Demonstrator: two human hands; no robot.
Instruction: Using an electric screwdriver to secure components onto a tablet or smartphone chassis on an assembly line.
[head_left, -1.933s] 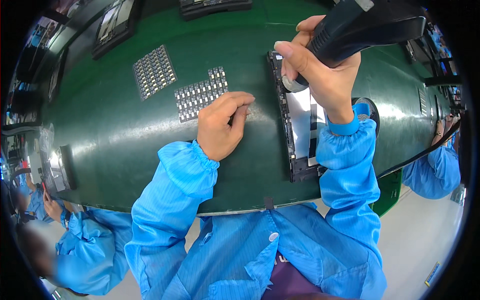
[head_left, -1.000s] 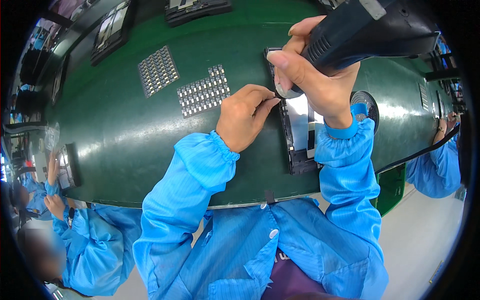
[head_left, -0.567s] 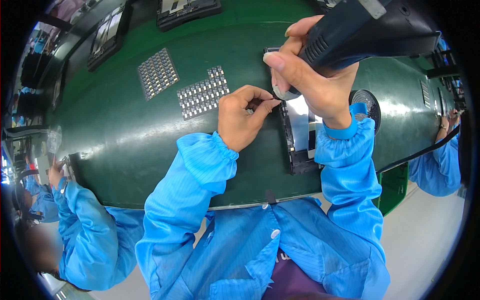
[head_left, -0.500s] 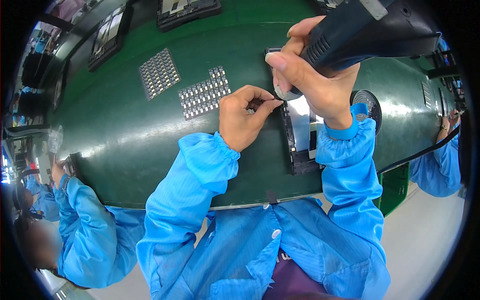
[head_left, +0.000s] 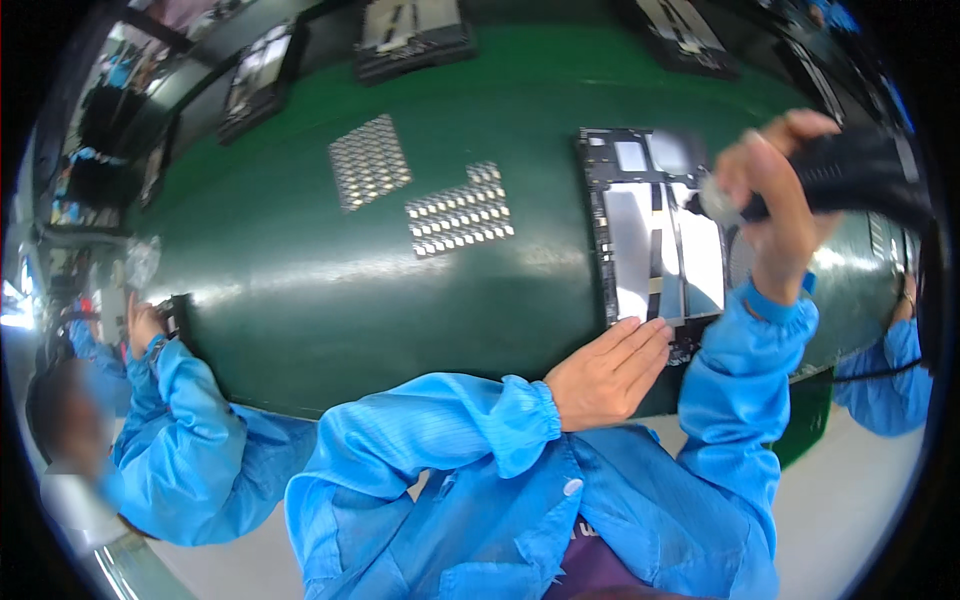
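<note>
An opened tablet-like device lies on the green bench to the right, with a black frame, silver panels inside and dark strips running down its middle. My left hand is laid flat with its fingers stretched out, the fingertips on the device's near edge. My right hand, smeared by motion, grips a black heat gun with a whitish wrapped nozzle. It is held over the right side of the device, the nozzle pointing left.
Two sheets of small pale pieces, one farther and one nearer, lie left of the device. Similar devices stand along the far edge. Co-workers in blue sleeves sit at left and right. A round mesh holder is partly hidden.
My left hand has left the device's far-left side, where its fingers were pinched, and come down flat onto the near edge. My right hand has moved right with the heat gun, uncovering the device.
</note>
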